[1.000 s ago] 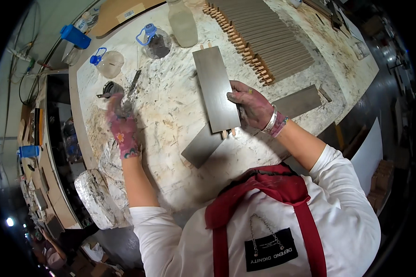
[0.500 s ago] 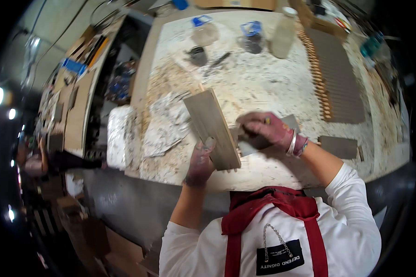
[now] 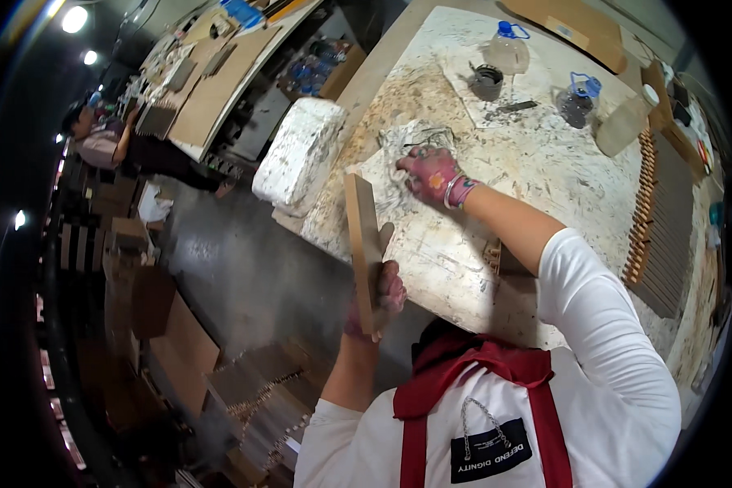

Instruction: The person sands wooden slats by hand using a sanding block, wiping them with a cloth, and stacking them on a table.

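Note:
My left hand (image 3: 389,291), in a stained pinkish glove, grips a flat rectangular wooden board (image 3: 361,252). The board stands nearly upright off the table's near left edge, one narrow edge turned up. My right hand (image 3: 433,175), gloved too and with bracelets at the wrist, reaches across the table to a crumpled grey-white rag (image 3: 437,137). Its fingers curl down onto the rag, their tips partly hidden in the folds. Beneath my right forearm, a dark board and small wooden pegs (image 3: 492,256) show in part.
A white wrapped block (image 3: 299,154) sits at the table's left corner. Plastic jugs (image 3: 508,53), a dark cup (image 3: 486,81) and a capped bottle (image 3: 626,122) stand at the back. Stacked grey boards (image 3: 671,220) with pegs (image 3: 642,211) line the right. Another person (image 3: 106,146) stands far left.
The view has swung left. The board in my left hand has moved left, off the table, and turned on edge. My right hand has left the boards near me and reached the rag.

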Available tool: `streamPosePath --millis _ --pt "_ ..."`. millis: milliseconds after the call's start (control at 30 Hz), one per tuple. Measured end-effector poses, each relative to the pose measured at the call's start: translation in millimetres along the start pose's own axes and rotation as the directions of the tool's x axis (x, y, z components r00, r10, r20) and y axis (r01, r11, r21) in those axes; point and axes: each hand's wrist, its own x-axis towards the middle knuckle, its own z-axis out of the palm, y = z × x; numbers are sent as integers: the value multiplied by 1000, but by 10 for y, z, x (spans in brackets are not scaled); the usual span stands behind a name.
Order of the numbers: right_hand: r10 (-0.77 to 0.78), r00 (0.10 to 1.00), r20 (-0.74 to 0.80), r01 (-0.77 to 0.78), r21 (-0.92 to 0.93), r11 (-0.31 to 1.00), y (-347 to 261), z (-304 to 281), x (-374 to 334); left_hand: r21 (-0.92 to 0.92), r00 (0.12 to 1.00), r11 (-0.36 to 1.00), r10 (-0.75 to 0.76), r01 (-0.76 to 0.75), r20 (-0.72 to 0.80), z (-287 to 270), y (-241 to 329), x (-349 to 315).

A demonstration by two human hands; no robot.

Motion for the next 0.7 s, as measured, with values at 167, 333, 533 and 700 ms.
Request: streamPosePath --millis 167,333,533,700 --pt "235 964 -125 -121 578 807 381 -311 -215 386 871 917 266 -96 -414 138 -12 -164" --pt "335 927 -165 -19 876 483 476 -590 -551 661 898 746 341 -79 -278 -228 -96 -219" --pt "-47 999 -18 48 603 796 -424 -534 -884 992 901 125 431 -14 -41 -168 -440 -85" --pt "11 997 -75 48 740 671 -285 -196 -747 909 881 412 403 65 -246 -14 -558 -148"
